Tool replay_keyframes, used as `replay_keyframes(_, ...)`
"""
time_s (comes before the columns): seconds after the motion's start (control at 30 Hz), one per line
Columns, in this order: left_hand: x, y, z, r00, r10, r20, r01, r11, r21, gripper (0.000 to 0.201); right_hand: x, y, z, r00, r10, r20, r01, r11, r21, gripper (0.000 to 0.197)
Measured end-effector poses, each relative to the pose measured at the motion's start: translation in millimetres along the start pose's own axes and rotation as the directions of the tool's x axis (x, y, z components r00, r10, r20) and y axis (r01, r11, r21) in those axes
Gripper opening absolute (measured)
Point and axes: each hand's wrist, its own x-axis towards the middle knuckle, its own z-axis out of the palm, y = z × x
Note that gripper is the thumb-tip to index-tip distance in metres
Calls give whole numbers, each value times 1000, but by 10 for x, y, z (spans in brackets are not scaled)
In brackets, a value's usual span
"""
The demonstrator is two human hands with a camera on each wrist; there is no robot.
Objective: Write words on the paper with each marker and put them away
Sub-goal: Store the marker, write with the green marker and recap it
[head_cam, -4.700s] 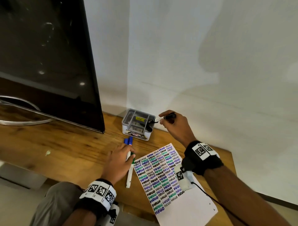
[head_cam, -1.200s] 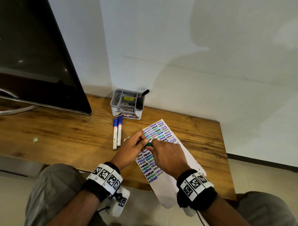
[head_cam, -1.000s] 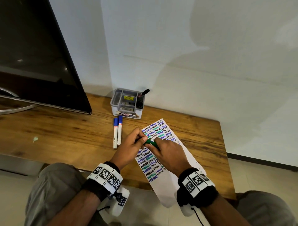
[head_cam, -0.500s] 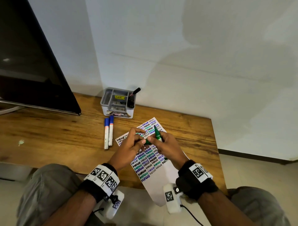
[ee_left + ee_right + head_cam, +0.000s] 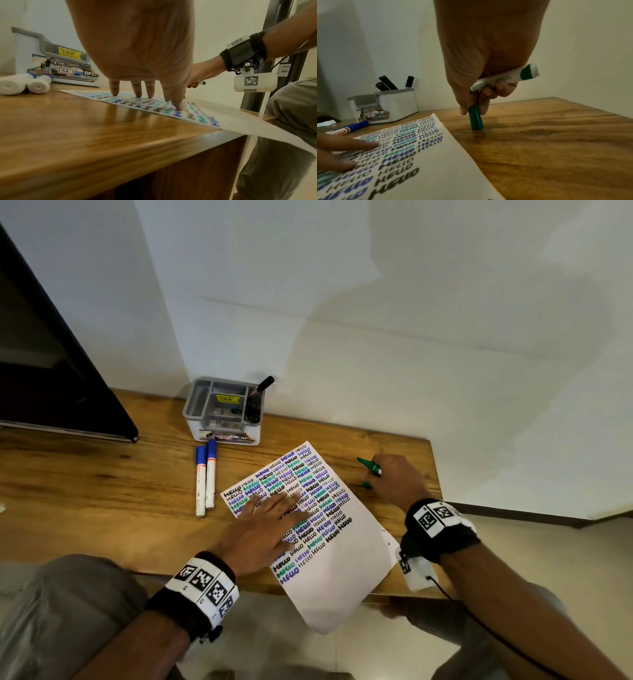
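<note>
The paper covered in rows of HELLO lies on the wooden desk, its near end hanging over the edge. My left hand lies flat on it, and the fingertips press the sheet down. To the right of the sheet, my right hand grips the uncapped green marker. Its thumb and a finger also pinch the green cap, which stands upright on the bare wood. Two blue markers lie side by side left of the paper.
A grey and white organizer stands at the wall with several black markers in its right compartment. A dark screen fills the far left. The desk ends just right of my right hand.
Half a second ago both hands held the green marker together over the paper. Now the left hand lies flat on the sheet. The right hand has moved right with marker and cap.
</note>
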Motion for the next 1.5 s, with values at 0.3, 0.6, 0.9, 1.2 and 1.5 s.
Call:
replay_keyframes(0.3, -66, -78, -61, 999, -31, 21, 30, 998, 46, 62, -2, 54, -209, 987, 70, -141, -12, 925, 380, 41)
replay_keyframes(0.6, -31, 5, -48, 995, 42, -86, -36, 997, 70, 56, -717, -144, -260, 996, -59, -67, 76, 163, 984, 26)
replay_keyframes(0.9, 5, 54, 3, 996, 45, 83, -49, 998, 44, 70, -904, -48, 221, 961, -251, 119, -188, -269, 945, 48)
replay_keyframes(1.2, 4, 57, -42, 993, 49, 109, -55, 997, 52, 71, -837, -66, 662, 999, 33, -24, 13, 289, 957, 3)
replay_keyframes(1.5, 4, 38, -40, 995, 74, 73, -78, 995, 61, 79, -661, 12, 792, 992, -46, -119, 125, 542, 831, 8)
